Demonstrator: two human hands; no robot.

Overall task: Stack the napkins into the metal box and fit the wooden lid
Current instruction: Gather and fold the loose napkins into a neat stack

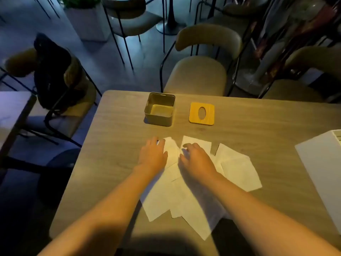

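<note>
Several white paper napkins [238, 167] lie scattered and overlapping on the wooden table [114, 145]. My left hand [152, 155] rests palm down on the left napkins, fingers apart. My right hand [195, 158] hovers over or touches the middle napkins with its fingers curled; I cannot see it gripping one. Beyond the hands stands the grey metal box [159, 109], open and empty. To its right the square wooden lid [201, 113] with an oval hole lies flat on the table.
A white box-like object [323, 163] sits at the table's right edge. Chairs [199, 71] stand behind the table, and a dark bag [53, 71] rests on a chair at the left. The table's left edge is near my left arm.
</note>
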